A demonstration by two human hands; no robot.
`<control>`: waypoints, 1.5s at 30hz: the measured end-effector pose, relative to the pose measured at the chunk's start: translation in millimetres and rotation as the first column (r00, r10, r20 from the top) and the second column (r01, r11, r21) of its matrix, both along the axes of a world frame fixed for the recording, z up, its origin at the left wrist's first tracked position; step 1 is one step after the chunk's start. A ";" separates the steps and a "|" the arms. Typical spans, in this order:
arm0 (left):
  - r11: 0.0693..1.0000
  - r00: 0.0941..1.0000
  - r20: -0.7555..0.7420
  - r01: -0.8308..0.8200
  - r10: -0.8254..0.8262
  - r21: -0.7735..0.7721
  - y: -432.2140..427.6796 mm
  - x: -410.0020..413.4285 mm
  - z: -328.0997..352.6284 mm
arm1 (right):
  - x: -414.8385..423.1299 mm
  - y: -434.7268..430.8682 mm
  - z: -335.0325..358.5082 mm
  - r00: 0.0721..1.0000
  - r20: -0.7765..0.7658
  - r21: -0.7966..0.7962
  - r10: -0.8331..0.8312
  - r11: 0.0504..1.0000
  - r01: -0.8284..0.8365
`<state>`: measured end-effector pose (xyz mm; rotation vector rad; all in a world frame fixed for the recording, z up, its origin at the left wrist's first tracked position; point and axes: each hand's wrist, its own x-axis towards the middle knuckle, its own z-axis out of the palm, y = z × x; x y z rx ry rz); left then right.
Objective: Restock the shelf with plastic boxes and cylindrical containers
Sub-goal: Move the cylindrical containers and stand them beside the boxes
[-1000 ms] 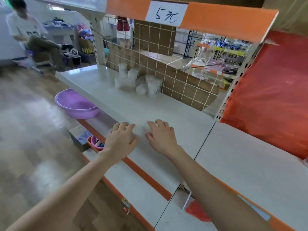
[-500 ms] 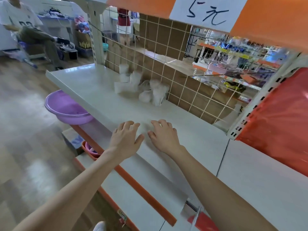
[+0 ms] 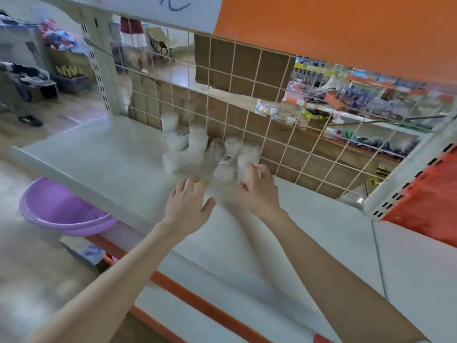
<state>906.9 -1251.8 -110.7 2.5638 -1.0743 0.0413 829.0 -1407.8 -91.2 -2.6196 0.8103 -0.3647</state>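
Cluster of translucent cylindrical plastic containers (image 3: 195, 149) at twelve o'clock on white metal shelf (image 3: 99, 154).
My left hand (image 3: 188, 206) lies open, fingers spread; my right hand (image 3: 258, 194) curls round the rightmost container (image 3: 248, 155).

Purple basin (image 3: 61, 211) low left, brown cardboard (image 3: 247, 65) behind, orange panel (image 3: 346, 28) above.

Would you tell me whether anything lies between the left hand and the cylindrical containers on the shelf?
Nothing visible does: only bare shelf separates the left hand from the cylindrical containers clustered by the wire grid. The right hand touches the rightmost one.
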 end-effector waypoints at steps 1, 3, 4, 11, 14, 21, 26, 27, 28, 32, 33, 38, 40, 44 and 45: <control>1.000 1.000 0.000 0.007 -0.007 -0.006 -0.1 6.5 0.2 | 6.5 -2.3 0.9 1.000 0.006 0.007 -0.023 1.000 0.023; 0.999 1.000 -0.006 0.027 -0.027 -0.017 0.1 20.4 0.8 | 21.5 -6.3 2.1 0.998 -0.010 0.023 -0.061 0.998 0.061; 0.999 0.999 -0.006 0.037 -0.037 -0.018 0.0 25.5 1.1 | 27.6 -8.5 2.3 0.997 -0.025 0.030 -0.076 0.997 0.076; 0.990 0.990 0.014 0.139 -0.138 -0.027 -1.8 54.0 1.5 | 53.4 -11.8 -1.6 0.985 0.003 0.008 -0.172 0.985 0.172; 0.984 0.985 0.018 0.171 -0.170 -0.044 -4.4 60.5 2.4 | 54.7 -12.4 -3.8 0.984 0.061 0.005 -0.167 0.986 0.167; 0.964 0.970 0.005 0.241 -0.242 -0.112 -8.6 61.6 3.7 | 56.5 -13.5 -0.5 0.975 0.094 -0.017 -0.202 0.979 0.205; 0.941 0.957 -0.027 0.278 -0.289 -0.192 -14.2 57.1 4.2 | 41.3 -17.5 6.5 0.934 0.192 0.180 -0.301 0.947 0.268; 0.936 0.954 -0.039 0.284 -0.299 -0.207 -16.4 54.6 4.0 | 36.1 -18.5 9.1 0.913 0.221 0.253 -0.342 0.924 0.285; 0.931 0.950 -0.051 0.290 -0.308 -0.224 -18.7 52.0 3.9 | 31.4 -18.8 12.1 0.890 0.244 0.348 -0.386 0.891 0.291; 0.901 0.928 -0.102 0.315 -0.358 -0.299 -29.3 37.4 5.3 | 14.5 -10.4 27.1 0.841 0.190 0.761 -0.506 0.617 0.199; 0.896 0.923 -0.115 0.316 -0.366 -0.312 -31.7 34.2 5.7 | 12.1 -7.7 30.2 0.849 0.174 0.801 -0.499 0.574 0.173; 0.882 0.916 -0.168 0.280 -0.363 -0.379 -38.5 26.1 6.8 | 5.3 4.0 34.8 0.887 0.160 0.853 -0.433 0.513 0.096; 0.873 0.906 -0.193 0.278 -0.377 -0.401 -37.5 28.3 5.9 | 3.2 5.0 34.3 0.907 0.140 0.840 -0.398 0.533 0.104; 0.847 0.844 -0.316 0.259 -0.432 -0.464 -31.0 34.3 3.2 | 0.0 3.9 34.6 0.933 0.147 0.838 -0.329 0.543 0.059; 0.845 0.825 -0.355 0.247 -0.440 -0.474 -28.3 35.9 2.2 | -0.1 3.8 34.5 0.937 0.161 0.835 -0.310 0.549 0.038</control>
